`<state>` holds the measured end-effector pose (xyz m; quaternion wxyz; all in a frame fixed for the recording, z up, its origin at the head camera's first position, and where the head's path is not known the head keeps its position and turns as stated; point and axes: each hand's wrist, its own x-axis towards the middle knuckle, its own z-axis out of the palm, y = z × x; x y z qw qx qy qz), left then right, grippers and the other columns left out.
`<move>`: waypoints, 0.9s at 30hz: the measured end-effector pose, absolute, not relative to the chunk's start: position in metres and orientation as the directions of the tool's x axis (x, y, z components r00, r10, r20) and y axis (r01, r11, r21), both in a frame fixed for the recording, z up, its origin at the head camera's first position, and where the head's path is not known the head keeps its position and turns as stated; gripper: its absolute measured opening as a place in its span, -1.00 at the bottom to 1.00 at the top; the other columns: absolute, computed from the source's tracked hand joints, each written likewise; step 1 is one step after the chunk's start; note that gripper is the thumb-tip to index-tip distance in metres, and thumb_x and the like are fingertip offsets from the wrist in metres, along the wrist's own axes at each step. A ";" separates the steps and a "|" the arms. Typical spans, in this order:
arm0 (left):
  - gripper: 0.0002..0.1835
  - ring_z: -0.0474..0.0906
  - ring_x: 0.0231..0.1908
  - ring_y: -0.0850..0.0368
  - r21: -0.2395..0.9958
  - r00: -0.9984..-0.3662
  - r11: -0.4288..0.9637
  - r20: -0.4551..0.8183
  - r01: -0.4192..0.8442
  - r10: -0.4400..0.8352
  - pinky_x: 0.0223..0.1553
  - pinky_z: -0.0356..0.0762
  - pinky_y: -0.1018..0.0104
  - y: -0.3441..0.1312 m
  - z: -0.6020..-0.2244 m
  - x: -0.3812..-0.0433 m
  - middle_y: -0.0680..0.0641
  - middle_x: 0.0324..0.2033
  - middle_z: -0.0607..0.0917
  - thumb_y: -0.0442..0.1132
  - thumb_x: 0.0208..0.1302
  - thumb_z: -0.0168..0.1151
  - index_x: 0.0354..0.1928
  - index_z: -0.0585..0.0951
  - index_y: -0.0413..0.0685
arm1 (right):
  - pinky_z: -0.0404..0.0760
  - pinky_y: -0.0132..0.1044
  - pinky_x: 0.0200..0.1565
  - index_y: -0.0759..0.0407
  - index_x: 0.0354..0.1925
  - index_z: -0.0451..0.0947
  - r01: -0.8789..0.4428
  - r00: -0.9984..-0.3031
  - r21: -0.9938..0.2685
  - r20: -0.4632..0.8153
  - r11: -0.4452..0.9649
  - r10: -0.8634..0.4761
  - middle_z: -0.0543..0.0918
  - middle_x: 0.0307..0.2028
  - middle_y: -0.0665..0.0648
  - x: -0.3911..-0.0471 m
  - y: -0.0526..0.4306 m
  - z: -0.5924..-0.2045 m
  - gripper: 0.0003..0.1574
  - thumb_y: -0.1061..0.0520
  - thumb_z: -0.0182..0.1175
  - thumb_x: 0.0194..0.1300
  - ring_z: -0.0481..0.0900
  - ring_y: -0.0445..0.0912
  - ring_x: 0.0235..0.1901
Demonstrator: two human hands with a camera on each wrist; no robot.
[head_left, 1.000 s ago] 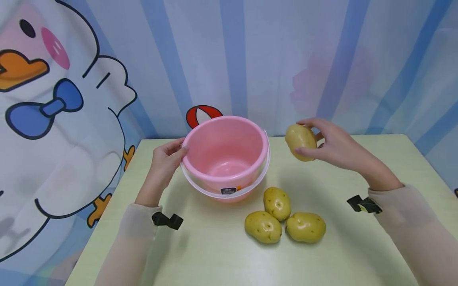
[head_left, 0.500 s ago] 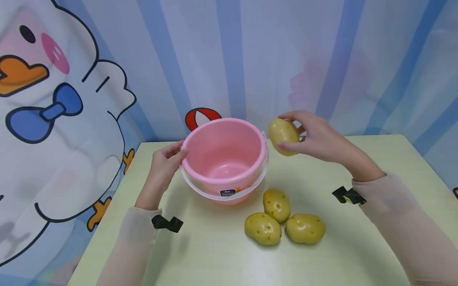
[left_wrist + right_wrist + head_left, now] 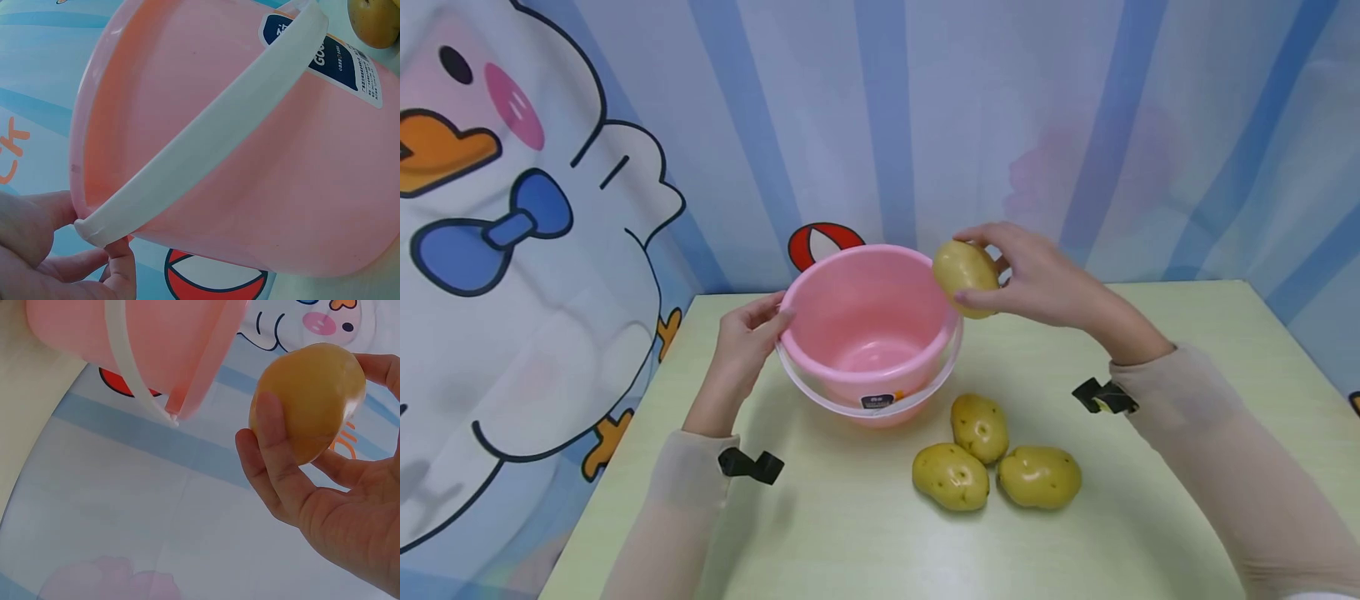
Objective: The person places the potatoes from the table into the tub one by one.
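Note:
A pink bucket [image 3: 872,321] with a white handle [image 3: 206,137] stands on the table, its inside visibly bare in the head view. My left hand [image 3: 741,354] pinches the bucket's left rim, close to where the handle joins. In my right hand [image 3: 1037,279] is a yellow potato [image 3: 964,277], held between thumb and fingers at the height of the bucket's right rim. The right wrist view shows that potato [image 3: 306,400] apart from the bucket. Three more potatoes lie together in front of the bucket: one at the back [image 3: 980,428], a left potato [image 3: 951,477], and a right potato [image 3: 1040,477].
The pale table [image 3: 850,542] ends at a back edge behind the bucket. A blue striped cloth backdrop [image 3: 955,125] with a cartoon duck [image 3: 550,308] hangs behind and to the left.
My right hand has carried the potato leftward and slightly up, from right of the bucket to its right rim. The left hand and the bucket stay in place.

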<state>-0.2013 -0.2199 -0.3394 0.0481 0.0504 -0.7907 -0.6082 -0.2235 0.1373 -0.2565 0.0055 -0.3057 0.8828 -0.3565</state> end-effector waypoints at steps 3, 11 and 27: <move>-0.50 0.55 -0.23 0.19 0.965 -0.990 0.261 0.013 -0.024 -0.140 -0.17 0.61 0.51 -0.220 -0.339 -0.202 -0.18 -0.01 0.56 -0.15 0.44 0.21 0.35 0.48 -0.17 | 0.64 -0.13 -0.20 0.22 0.38 0.34 -0.538 -0.808 -0.640 0.207 0.548 -0.551 0.47 0.20 0.16 -0.225 0.131 -0.256 -0.15 -0.01 0.38 0.22 0.56 0.07 -0.09; -0.51 0.55 -0.24 0.19 0.966 -0.989 0.256 0.010 -0.028 -0.145 -0.18 0.62 0.51 -0.219 -0.338 -0.202 -0.16 -0.02 0.57 -0.16 0.45 0.21 0.34 0.49 -0.18 | 0.63 -0.13 -0.19 0.26 0.37 0.33 -0.551 -0.793 -0.658 0.219 0.514 -0.569 0.47 0.15 0.18 -0.227 0.114 -0.257 -0.11 -0.01 0.40 0.18 0.55 0.08 -0.10; -0.47 0.55 -0.20 0.16 0.967 -0.991 0.253 0.000 -0.035 -0.137 -0.15 0.63 0.48 -0.220 -0.340 -0.202 -0.17 0.01 0.55 -0.13 0.44 0.21 0.37 0.45 -0.16 | 0.62 -0.10 -0.13 0.26 0.35 0.34 -0.558 -0.782 -0.653 0.208 0.512 -0.587 0.48 0.13 0.22 -0.230 0.100 -0.267 -0.13 -0.07 0.39 0.22 0.55 0.09 -0.06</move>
